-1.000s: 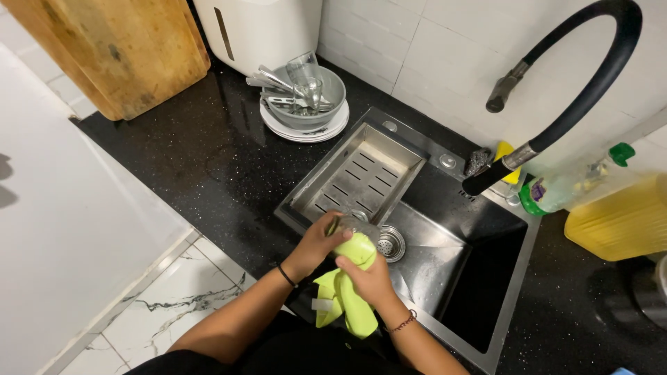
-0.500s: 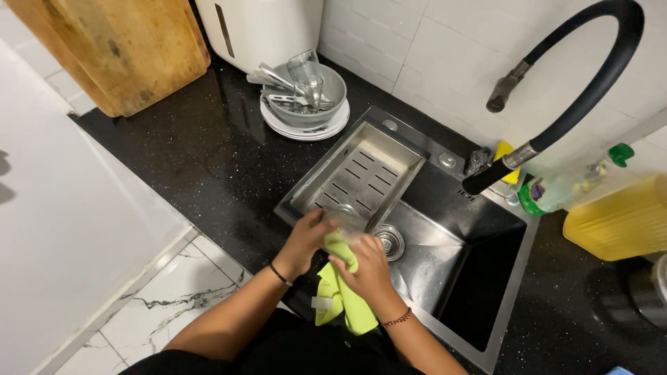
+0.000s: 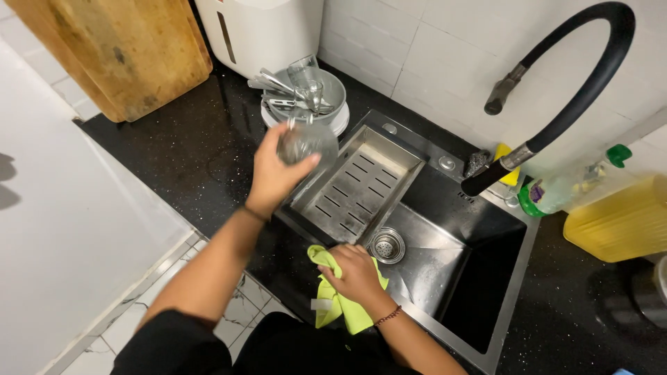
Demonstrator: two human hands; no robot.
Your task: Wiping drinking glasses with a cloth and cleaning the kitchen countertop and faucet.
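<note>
My left hand (image 3: pixel 274 173) grips a clear drinking glass (image 3: pixel 307 141) and holds it up over the black counter, just in front of the grey bowl (image 3: pixel 332 89) full of glasses and cutlery. My right hand (image 3: pixel 356 273) rests low at the near rim of the sink (image 3: pixel 445 271), closed on a yellow-green cloth (image 3: pixel 333 302) that hangs over the edge. The slotted steel drain tray (image 3: pixel 361 184) lies between the two hands.
A black curved tap (image 3: pixel 577 104) arches over the sink. A wooden board (image 3: pixel 118 48) and a white appliance (image 3: pixel 264 28) stand at the back. A green-capped bottle (image 3: pixel 570 187) and a yellow container (image 3: pixel 618 219) sit at right. The drain strainer (image 3: pixel 387 245) is beside my right hand.
My left hand has lifted the glass away from the cloth, up and left toward the bowl. My right hand has stayed at the sink rim with the cloth.
</note>
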